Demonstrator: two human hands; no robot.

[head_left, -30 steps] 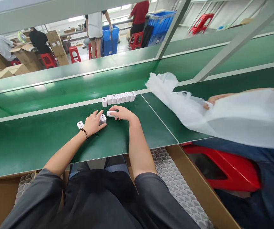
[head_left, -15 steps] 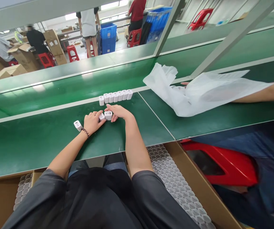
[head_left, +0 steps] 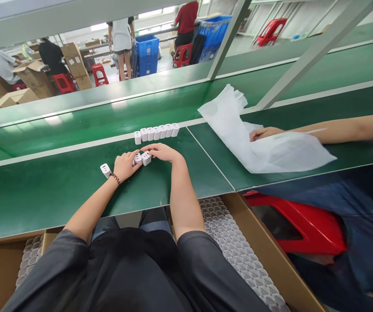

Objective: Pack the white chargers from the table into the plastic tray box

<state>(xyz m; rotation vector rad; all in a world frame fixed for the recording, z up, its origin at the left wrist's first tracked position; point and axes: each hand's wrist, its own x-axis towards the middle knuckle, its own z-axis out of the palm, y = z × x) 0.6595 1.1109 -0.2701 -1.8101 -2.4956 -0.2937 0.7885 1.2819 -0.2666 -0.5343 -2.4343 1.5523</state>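
on the green worktop (head_left: 59,190), holding a white charger (head_left: 137,159) between the thumb and spread fingers of the left hand (head_left: 125,167), and pinching the neighbouring charger (head_left: 146,158) with bent fingers of the right hand (head_left: 162,151). beside the left wrist, seen with a loose charger (head_left: 105,170), and beyond both hands with an upright row of chargers (head_left: 157,133).

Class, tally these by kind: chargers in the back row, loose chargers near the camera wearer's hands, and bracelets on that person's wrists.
Back-row chargers: 7
Loose chargers: 3 clearly seen; the left hand may hide more
Bracelet: 1
Total: 11 clearly seen
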